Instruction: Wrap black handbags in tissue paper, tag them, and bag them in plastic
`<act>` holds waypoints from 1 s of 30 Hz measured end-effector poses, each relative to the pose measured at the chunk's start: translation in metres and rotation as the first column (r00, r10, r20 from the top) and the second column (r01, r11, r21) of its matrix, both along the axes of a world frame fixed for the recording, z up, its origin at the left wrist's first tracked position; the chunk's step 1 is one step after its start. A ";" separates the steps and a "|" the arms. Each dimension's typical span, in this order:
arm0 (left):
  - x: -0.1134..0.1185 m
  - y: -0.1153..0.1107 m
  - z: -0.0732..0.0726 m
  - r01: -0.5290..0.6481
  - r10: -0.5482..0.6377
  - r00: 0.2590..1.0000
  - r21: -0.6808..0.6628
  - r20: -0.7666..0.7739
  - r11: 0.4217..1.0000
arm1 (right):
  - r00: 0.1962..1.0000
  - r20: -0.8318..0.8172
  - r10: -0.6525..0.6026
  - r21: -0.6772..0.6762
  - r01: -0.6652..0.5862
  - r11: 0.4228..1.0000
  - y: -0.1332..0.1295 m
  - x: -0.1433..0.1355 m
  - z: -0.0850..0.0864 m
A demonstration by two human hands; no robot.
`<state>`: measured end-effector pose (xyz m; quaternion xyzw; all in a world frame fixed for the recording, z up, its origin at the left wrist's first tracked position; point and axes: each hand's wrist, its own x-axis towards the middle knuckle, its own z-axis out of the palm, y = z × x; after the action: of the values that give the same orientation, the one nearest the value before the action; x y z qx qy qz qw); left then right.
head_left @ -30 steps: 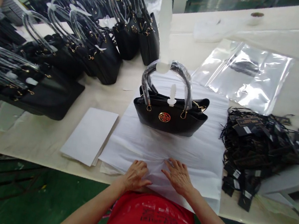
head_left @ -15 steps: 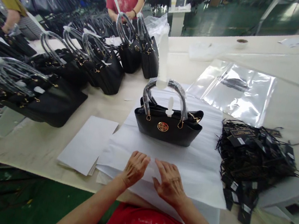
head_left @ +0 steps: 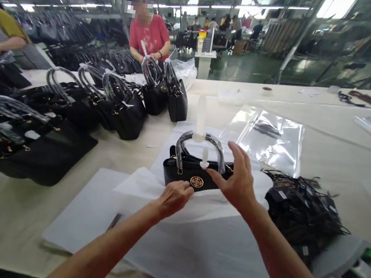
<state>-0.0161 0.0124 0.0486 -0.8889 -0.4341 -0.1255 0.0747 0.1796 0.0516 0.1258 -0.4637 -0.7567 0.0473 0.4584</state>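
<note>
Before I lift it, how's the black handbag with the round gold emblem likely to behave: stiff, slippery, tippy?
The black handbag is probably fairly stiff: it stands upright, handles arched up. Those handles may feel slippery, since glossy clear wrap covers them. If pushed, it might slide along with the loose white sheet beneath it.

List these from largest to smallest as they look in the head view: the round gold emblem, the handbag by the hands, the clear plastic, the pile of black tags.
1. Pile of black tags
2. Clear plastic and handbag: too alike to rank
3. Round gold emblem
</note>
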 end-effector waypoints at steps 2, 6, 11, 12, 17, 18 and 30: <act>0.000 0.006 0.002 0.021 -0.021 1.000 0.008 -0.022 1.000 | 0.999 -0.019 0.032 -0.109 -0.034 0.994 0.030 -0.010 0.015; -0.002 0.016 0.005 0.122 -0.120 0.990 0.012 -0.067 0.993 | 0.984 -0.112 0.139 -0.321 -0.168 0.932 0.060 -0.026 0.021; -0.008 0.014 0.009 0.201 -0.198 0.977 0.033 -0.075 0.979 | 0.960 -0.184 0.213 -0.234 -0.253 0.939 0.040 -0.025 0.024; -0.009 0.012 0.011 0.209 -0.206 0.976 0.037 -0.072 0.977 | 0.955 -0.185 0.231 -0.227 -0.270 0.936 0.034 -0.023 0.027; -0.007 -0.003 0.035 0.302 -0.299 0.953 0.131 -0.039 0.944 | 0.930 -0.166 0.329 -0.235 -0.362 0.902 0.006 -0.019 0.045; -0.006 -0.007 0.043 0.315 -0.315 0.949 0.157 -0.023 0.936 | 0.923 -0.170 0.345 -0.240 -0.378 0.894 0.000 -0.017 0.047; 0.039 0.009 0.071 -0.031 0.016 0.995 -0.149 -0.101 0.988 | 0.950 -0.239 0.200 -0.458 -0.292 0.840 -0.017 0.002 0.026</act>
<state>0.0227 0.0212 0.1193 -0.8920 -0.4486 -0.0473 0.0304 0.1820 0.0346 0.1520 -0.4567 -0.7283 0.3373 0.3837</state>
